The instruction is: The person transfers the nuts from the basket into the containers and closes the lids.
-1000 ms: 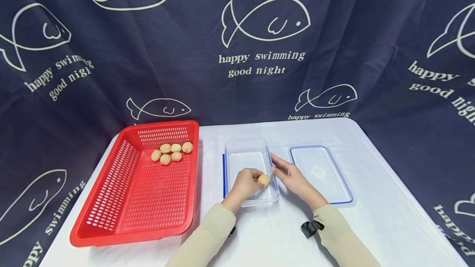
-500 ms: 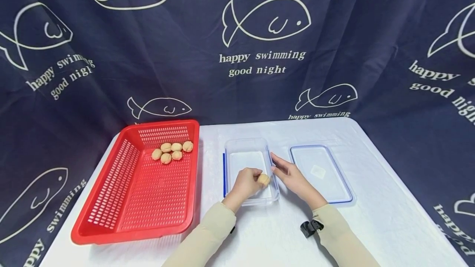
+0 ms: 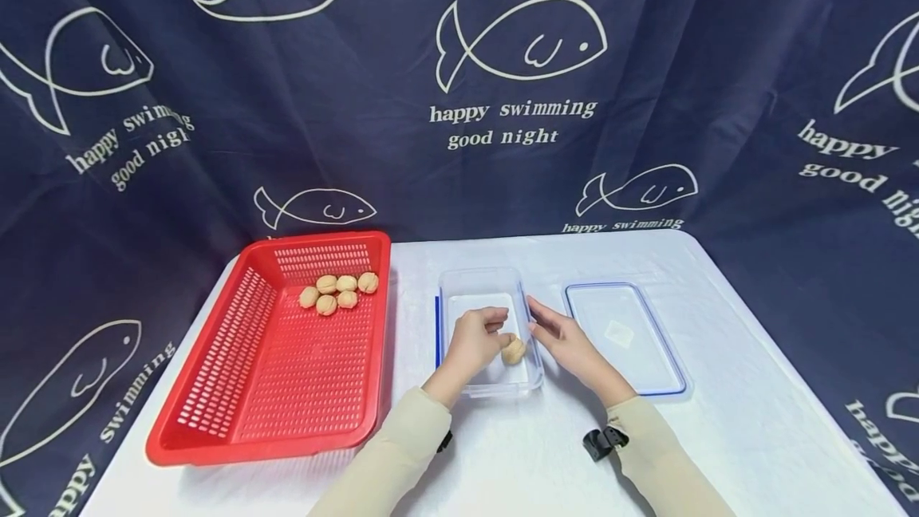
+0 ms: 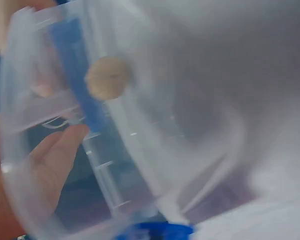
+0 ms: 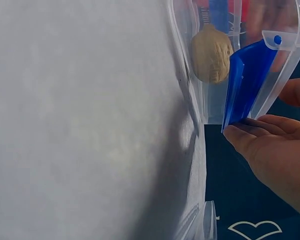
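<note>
Clock dial centred on the box, 12 = away from the person. Nearest: two beige sleeves [image 3: 391, 453], at 7 and 4 o'clock, black wrist device [image 3: 605, 443] on the right one. Left hand [image 3: 470, 341] comes in over the box from 7 o'clock, thumb and fingers spread apart, thumb tip at the walnut; contact can't be told. Walnut [image 3: 514, 352] is inside the box at its 4 o'clock side, near the right wall; can't tell if it touches the bottom. Right hand [image 3: 569, 340] at 3 o'clock, outside that wall, fingers mostly straight, fingertips touching the blue latch flap [image 5: 250, 75]. Hands are apart from each other, walnut between.

Clear box [image 3: 477, 284] sits upright on the white-covered counter [image 3: 517, 469], blue strip [image 3: 438, 333] along its 9 o'clock side. Blue-edged lid [image 3: 625, 361] lies flat at 3 o'clock, pale square patch [image 3: 619, 333] on it. Red basket [image 3: 301, 373] at 9 o'clock; six walnuts [image 3: 347, 284] clustered in its own 1 o'clock corner. Farthest, 12 o'clock: dark blue curtain [image 3: 402, 158], white fish outlines and lettering. Left wrist view blurry.
</note>
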Demonstrator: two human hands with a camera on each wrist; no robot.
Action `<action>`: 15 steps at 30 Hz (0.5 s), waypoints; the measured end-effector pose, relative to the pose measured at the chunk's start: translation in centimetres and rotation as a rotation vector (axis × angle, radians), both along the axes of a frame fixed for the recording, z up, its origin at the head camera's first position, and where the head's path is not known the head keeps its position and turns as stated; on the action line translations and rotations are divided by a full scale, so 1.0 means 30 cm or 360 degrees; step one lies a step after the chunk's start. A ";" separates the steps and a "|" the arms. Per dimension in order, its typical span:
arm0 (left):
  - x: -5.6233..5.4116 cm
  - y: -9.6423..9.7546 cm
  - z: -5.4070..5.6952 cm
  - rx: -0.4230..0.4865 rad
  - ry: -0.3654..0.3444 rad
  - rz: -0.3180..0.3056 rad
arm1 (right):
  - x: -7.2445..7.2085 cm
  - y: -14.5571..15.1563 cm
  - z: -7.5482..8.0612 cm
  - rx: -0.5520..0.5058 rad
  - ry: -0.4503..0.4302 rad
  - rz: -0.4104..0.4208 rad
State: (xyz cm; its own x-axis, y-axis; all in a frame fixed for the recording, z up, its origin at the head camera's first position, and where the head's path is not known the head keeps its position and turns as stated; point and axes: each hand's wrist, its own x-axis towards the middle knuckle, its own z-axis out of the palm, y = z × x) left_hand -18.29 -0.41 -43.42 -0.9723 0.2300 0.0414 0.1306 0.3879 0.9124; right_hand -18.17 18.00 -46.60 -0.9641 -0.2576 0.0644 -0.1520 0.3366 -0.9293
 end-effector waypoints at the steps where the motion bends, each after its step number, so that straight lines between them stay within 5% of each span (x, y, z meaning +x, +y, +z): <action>1: -0.003 0.001 0.017 0.0028 0.0018 0.0004 | -0.001 0.001 -0.001 0.0001 0.0001 -0.0001; 10: -0.079 -0.030 0.231 0.0111 0.0213 0.0064 | -0.006 0.008 -0.002 -0.0036 -0.0011 -0.0014; 15: -0.133 -0.102 0.310 0.0199 0.0297 0.0134 | -0.003 -0.001 -0.003 -0.0019 -0.0038 -0.0017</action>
